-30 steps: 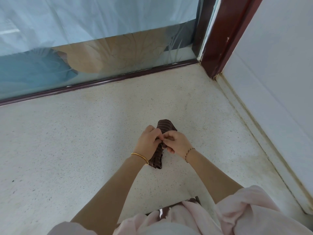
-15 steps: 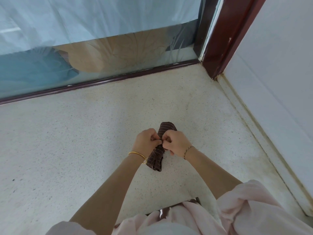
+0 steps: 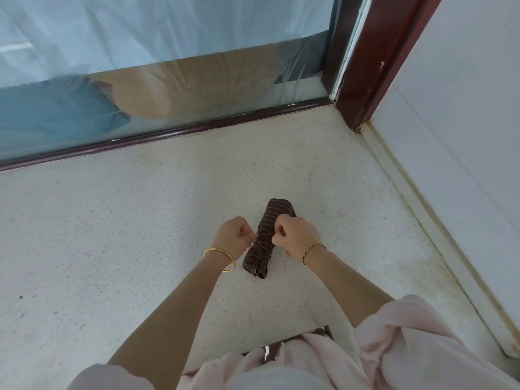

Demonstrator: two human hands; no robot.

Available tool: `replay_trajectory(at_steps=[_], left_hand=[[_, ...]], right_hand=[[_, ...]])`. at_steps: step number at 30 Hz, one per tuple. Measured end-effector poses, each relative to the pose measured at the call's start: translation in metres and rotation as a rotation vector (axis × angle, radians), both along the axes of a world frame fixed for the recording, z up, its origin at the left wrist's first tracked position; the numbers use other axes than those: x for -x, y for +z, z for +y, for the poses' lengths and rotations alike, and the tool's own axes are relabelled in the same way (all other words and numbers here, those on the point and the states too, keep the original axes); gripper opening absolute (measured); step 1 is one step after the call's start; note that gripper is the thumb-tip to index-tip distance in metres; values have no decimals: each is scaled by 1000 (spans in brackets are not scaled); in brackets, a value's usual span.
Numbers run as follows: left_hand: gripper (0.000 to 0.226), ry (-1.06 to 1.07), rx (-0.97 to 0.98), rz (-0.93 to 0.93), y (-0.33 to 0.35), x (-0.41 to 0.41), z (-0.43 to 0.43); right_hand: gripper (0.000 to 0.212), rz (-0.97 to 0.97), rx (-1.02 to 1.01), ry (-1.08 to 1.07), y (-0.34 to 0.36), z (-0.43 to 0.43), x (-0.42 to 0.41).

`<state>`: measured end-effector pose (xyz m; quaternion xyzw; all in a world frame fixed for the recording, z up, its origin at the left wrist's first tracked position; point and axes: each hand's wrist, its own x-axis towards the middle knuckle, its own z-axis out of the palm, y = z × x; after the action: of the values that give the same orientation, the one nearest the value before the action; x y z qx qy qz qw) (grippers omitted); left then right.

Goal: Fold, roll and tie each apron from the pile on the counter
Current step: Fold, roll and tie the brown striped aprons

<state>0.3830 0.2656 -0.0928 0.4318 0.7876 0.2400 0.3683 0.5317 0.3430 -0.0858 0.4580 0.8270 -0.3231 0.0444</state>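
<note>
Left hand (image 3: pixel 234 238) and right hand (image 3: pixel 298 238) seemingly pinch striped cloth roll (image 3: pixel 263 247)

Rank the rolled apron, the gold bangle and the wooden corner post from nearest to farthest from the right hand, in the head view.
1. The rolled apron: pinched by the right hand, just left of it.
2. The gold bangle: on the other wrist, past the apron.
3. The wooden corner post: far back, to the right.
</note>
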Motion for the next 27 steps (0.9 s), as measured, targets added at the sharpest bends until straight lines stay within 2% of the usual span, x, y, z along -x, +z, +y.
replay_trajectory(at_steps=[1,3,5,7,8,11,13,15,20,22,25,27], left_hand=[[19,2,6,9,-2,0,0],[13,10,19,-102,-2,-1,-3],[45,-53,84,-233,1,-4,-7],[75,-134,114,-138,1,-10,-9],[77,-126,73,-75,1,-12,-9],[53,-23,-66,-36,17,-9,2],[43,3,-61,-108,31,1,14],[40,43,-31,-266,46,12,28],[37,177,9,-656,75,13,57],[28,165,19,-728,87,6,69],[4,110,33,-774,115,-15,81],[7,85,57,-811,136,-34,86]], right_hand=[[2,38,46,-38,-1,0,0],[4,159,182,-134,1,-1,-1],[8,264,297,-222,5,-2,-2],[10,336,368,-291,10,-3,-1],[10,367,393,-318,14,-3,1],[8,428,379,-370,25,3,2],[7,466,285,-417,34,12,-3],[12,500,113,-447,44,20,-11],[39,330,-259,-249,63,20,-34],[48,251,-347,-179,68,18,-44],[57,159,-507,-107,77,18,-60],[60,127,-621,-121,86,19,-74]])
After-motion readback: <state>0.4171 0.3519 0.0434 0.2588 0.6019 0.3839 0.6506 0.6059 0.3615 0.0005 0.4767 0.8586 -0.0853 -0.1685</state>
